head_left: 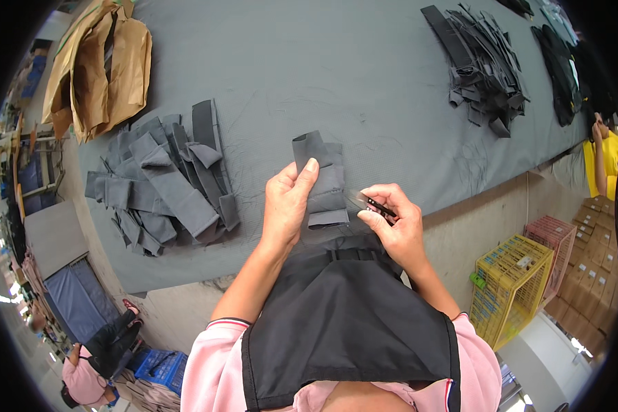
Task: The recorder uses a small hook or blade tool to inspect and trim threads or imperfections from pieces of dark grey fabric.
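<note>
My left hand point(287, 202) grips a folded dark grey fabric strip point(323, 178) and holds it upright above the grey cloth-covered table point(309, 62). The thumb presses on the strip's upper part. My right hand point(391, 223) sits just right of the strip and pinches small black thread snips point(372, 203), whose tip points left toward the strip's edge. A black apron point(343, 309) over pink sleeves fills the bottom of the view.
A heap of grey fabric strips point(161, 182) lies left of my hands. A darker pile of strips point(484, 62) lies far right, brown paper point(99, 65) far left. Yellow and pink crates point(511, 288) stand below right. Other people are at the lower left and right edge.
</note>
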A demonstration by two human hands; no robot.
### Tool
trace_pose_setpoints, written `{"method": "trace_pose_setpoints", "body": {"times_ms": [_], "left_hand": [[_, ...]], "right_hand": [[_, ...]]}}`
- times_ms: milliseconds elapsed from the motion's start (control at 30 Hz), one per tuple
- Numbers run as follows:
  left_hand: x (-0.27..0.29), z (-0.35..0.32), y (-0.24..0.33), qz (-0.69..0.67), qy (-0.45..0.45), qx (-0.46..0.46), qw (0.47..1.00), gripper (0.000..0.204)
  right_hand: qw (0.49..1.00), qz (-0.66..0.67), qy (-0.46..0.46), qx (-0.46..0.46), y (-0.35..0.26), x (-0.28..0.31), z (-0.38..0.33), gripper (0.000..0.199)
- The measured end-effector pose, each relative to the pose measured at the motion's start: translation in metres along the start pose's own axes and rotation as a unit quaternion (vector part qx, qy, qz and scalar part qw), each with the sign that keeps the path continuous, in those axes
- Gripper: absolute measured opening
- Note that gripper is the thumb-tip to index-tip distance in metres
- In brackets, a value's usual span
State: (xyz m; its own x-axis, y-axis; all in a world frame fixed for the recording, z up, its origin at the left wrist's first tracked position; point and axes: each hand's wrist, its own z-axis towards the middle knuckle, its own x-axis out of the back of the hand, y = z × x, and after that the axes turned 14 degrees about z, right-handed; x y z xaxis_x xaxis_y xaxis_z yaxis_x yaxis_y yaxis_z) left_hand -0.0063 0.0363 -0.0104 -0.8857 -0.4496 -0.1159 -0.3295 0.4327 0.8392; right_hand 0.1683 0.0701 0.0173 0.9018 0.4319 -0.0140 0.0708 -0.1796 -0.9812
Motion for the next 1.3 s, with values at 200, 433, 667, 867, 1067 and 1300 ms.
{"method": "trace_pose_setpoints", "body": {"times_ms": [200,433,667,867,1067,1300], "left_hand": [[0.0,-0.002,-0.004,0.075,0.027,-0.073,0.994,0.028],[-0.004,-0.01,0.012,0.046,0.024,-0.054,0.997,0.027],[-0.006,-0.013,0.018,-0.04,-0.017,0.037,0.998,0.019],[-0.01,-0.019,0.021,0.038,0.023,-0.069,0.997,0.025],[-0.004,-0.018,0.01,0.216,0.106,-0.189,0.952,0.039],[-0.004,-0.019,0.014,0.251,0.117,-0.21,0.937,0.047]], "right_hand": [[0.993,-0.072,-0.002,0.09,-0.002,-0.001,0.004,0.026],[0.941,-0.207,0.009,0.267,0.002,-0.001,0.006,0.027],[0.93,-0.21,0.018,0.301,0.006,-0.003,0.001,0.024],[0.864,0.445,-0.08,-0.22,0.0,0.01,-0.001,0.015],[0.988,-0.074,0.014,0.138,-0.018,-0.001,-0.005,0.019],[0.916,-0.321,-0.017,0.241,-0.031,0.001,-0.002,0.021]]}}
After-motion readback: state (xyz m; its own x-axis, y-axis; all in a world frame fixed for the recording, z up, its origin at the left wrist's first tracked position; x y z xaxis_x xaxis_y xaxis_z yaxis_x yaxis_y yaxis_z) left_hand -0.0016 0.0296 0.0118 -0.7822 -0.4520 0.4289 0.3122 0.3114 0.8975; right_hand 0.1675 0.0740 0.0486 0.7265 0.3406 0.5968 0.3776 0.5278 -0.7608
